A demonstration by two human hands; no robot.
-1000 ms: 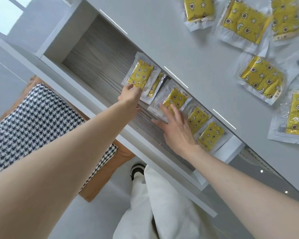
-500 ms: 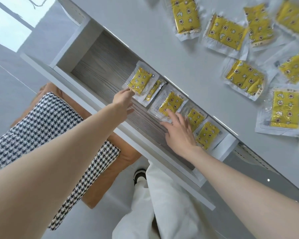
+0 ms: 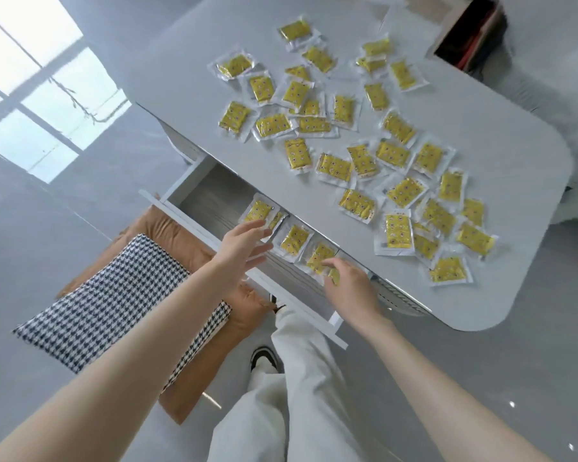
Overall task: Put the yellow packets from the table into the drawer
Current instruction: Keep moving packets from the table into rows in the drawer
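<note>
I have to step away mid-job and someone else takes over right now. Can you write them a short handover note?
Left hand: open, fingers spread, holding nothing, over the open drawer by the leftmost packet in it.
Right hand: fingers bent over the right end of the row in the drawer; I cannot tell whether it grips a packet.
Done: a short row of yellow packets lies in the drawer, along the table's edge.
Left: many loose yellow packets lie scattered on the white table and are not yet moved in.
</note>
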